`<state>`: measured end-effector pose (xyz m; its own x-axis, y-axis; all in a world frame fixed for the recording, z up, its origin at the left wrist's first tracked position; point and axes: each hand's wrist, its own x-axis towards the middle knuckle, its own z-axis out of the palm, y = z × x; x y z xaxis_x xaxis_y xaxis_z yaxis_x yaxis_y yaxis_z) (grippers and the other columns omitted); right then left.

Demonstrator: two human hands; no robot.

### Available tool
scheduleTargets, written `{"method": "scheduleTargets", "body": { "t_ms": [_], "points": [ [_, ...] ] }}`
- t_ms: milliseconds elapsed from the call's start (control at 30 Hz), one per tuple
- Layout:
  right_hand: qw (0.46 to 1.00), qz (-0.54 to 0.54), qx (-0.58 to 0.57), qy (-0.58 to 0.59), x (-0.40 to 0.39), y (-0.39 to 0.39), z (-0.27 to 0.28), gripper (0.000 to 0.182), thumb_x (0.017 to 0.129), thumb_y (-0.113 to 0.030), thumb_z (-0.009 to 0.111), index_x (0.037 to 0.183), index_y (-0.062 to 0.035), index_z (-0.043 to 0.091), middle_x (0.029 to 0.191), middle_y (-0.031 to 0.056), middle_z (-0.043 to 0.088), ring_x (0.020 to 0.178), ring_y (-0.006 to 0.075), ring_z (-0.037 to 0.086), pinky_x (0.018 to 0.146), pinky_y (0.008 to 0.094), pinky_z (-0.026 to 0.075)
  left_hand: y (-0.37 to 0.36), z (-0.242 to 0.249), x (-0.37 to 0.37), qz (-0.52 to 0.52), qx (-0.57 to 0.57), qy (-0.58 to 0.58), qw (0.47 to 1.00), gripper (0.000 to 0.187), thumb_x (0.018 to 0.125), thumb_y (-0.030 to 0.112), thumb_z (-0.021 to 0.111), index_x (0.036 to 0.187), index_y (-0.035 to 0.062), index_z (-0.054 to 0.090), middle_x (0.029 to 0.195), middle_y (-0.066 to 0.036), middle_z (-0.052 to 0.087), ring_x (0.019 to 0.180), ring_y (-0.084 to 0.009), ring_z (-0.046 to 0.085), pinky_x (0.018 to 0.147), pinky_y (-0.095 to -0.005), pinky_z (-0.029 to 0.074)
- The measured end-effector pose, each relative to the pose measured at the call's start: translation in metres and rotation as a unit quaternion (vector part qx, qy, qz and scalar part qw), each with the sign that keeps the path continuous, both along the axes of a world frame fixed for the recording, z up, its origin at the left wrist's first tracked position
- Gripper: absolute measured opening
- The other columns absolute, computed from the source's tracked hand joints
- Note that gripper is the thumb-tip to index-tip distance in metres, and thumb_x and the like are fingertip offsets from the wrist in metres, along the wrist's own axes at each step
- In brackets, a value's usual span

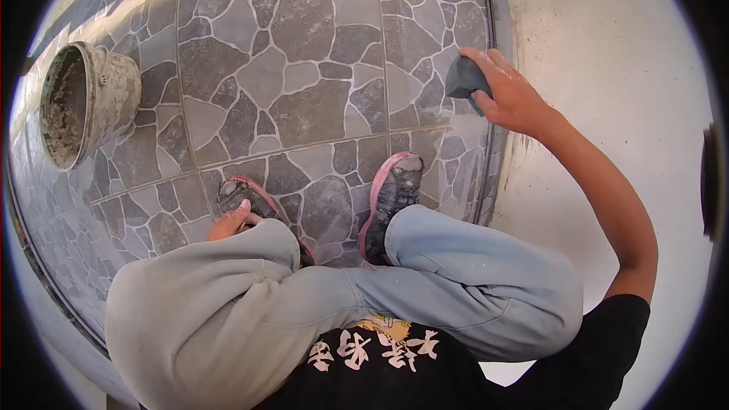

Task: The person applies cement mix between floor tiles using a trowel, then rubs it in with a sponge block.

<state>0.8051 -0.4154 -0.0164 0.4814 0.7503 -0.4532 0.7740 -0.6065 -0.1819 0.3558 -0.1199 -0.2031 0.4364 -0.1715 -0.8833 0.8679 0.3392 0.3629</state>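
Note:
My right hand (507, 95) reaches out to the right edge of the stone-pattern tiled floor (304, 76) and grips a dark grey sponge-like pad (463, 77), pressed against the tiles next to the edge strip. My left hand (230, 222) rests low by my left knee, only partly visible above my grey trouser leg, fingers curled, holding nothing that I can see. I am squatting, with both feet in pink-strapped sandals (391, 197) on the tiles.
A dirty grey bucket (85, 102) crusted with dried mortar stands on the tiles at the far left. Bare pale concrete (607, 53) lies to the right of the tiled area, past a thin metal edge strip (490, 23).

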Motion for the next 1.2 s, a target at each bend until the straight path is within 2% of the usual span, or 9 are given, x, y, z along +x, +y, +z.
{"method": "scheduleTargets", "body": {
  "t_ms": [200,300,367,567,767,833,967,1100,1200],
  "points": [
    [0.939,-0.321,0.121,0.024,-0.127,0.040,-0.170,0.059,0.094,-0.018,0.064,0.144,0.0022,0.041,0.126,0.0321,0.051,0.117,0.0487,0.054,0.102,0.0496,0.046,0.014,-0.012,0.000,-0.059,0.032,-0.041,0.997,0.065,0.107,0.057,0.043,0.100,0.0011,0.076,0.073,-0.002,0.068,0.062,-0.0081,0.057,0.062,-0.0285,0.045],
    [0.950,-0.246,0.190,0.016,-0.218,0.098,-0.190,0.060,0.090,-0.012,0.067,0.145,-0.0038,0.045,0.115,0.0253,0.053,0.108,0.0457,0.057,0.096,0.0523,0.047,0.014,-0.008,0.003,-0.062,0.028,-0.043,0.997,0.065,0.107,0.056,0.044,0.099,0.0010,0.076,0.075,-0.002,0.069,0.065,-0.0089,0.057,0.064,-0.0293,0.045],
    [0.981,0.041,0.181,0.050,-0.217,0.108,-0.185,0.058,0.085,-0.006,0.067,0.141,-0.0103,0.053,0.114,0.0225,0.055,0.104,0.0432,0.058,0.094,0.0506,0.048,0.013,-0.005,0.006,-0.064,0.028,-0.043,0.997,0.064,0.107,0.056,0.044,0.099,0.0008,0.076,0.077,-0.003,0.069,0.067,-0.0094,0.058,0.066,-0.0299,0.046],
    [0.982,-0.084,0.140,-0.099,-0.114,0.023,-0.176,0.056,0.083,0.001,0.062,0.137,-0.0142,0.057,0.114,0.0205,0.056,0.103,0.0412,0.059,0.090,0.0506,0.049,0.007,0.000,0.013,-0.046,0.041,-0.073,0.995,0.062,0.107,0.054,0.045,0.099,0.0005,0.076,0.081,-0.003,0.070,0.073,-0.0109,0.060,0.072,-0.0315,0.048],
    [0.941,0.285,0.180,0.030,-0.078,0.102,-0.184,0.051,0.083,0.000,0.061,0.133,-0.0136,0.062,0.115,0.0186,0.060,0.106,0.0384,0.061,0.091,0.0474,0.049,0.001,0.017,0.012,-0.013,0.065,-0.119,0.991,0.061,0.107,0.053,0.047,0.099,0.0002,0.076,0.086,-0.004,0.071,0.078,-0.0124,0.062,0.078,-0.0332,0.049],
    [0.951,0.095,0.223,-0.190,-0.015,0.157,-0.194,0.050,0.084,-0.002,0.063,0.133,-0.0105,0.062,0.113,0.0177,0.060,0.103,0.0384,0.061,0.089,0.0472,0.049,0.000,0.012,0.004,0.046,-0.079,-0.125,0.988,0.055,0.106,0.048,0.051,0.097,0.0006,0.076,0.083,-0.003,0.070,0.077,-0.0122,0.060,0.075,-0.0314,0.049],
    [0.942,-0.077,0.247,-0.213,-0.049,0.239,-0.218,0.051,0.083,-0.005,0.068,0.134,-0.0048,0.059,0.114,0.0190,0.057,0.106,0.0388,0.057,0.088,0.0480,0.047,0.002,0.002,-0.004,0.022,-0.049,-0.171,0.984,0.050,0.102,0.046,0.056,0.094,0.0007,0.075,0.083,-0.002,0.070,0.077,-0.0107,0.059,0.074,-0.0287,0.048],
    [0.882,0.360,0.297,0.073,-0.222,0.262,-0.203,0.052,0.079,-0.006,0.069,0.129,-0.0156,0.069,0.104,0.0114,0.058,0.099,0.0301,0.061,0.088,0.0415,0.047,-0.004,0.014,-0.002,0.126,-0.013,-0.174,0.977,0.044,0.101,0.038,0.058,0.078,0.0019,0.069,0.070,0.000,0.060,0.072,-0.0105,0.051,0.067,-0.0311,0.041],
    [0.834,0.414,0.351,0.100,-0.185,0.333,-0.212,0.042,0.083,-0.008,0.064,0.123,-0.0177,0.073,0.104,0.0098,0.060,0.099,0.0280,0.061,0.087,0.0408,0.048,-0.008,0.016,-0.004,0.146,-0.002,-0.175,0.974,0.040,0.101,0.034,0.058,0.090,-0.0002,0.076,0.073,-0.001,0.064,0.073,-0.0107,0.053,0.069,-0.0290,0.042]
  ]
}}
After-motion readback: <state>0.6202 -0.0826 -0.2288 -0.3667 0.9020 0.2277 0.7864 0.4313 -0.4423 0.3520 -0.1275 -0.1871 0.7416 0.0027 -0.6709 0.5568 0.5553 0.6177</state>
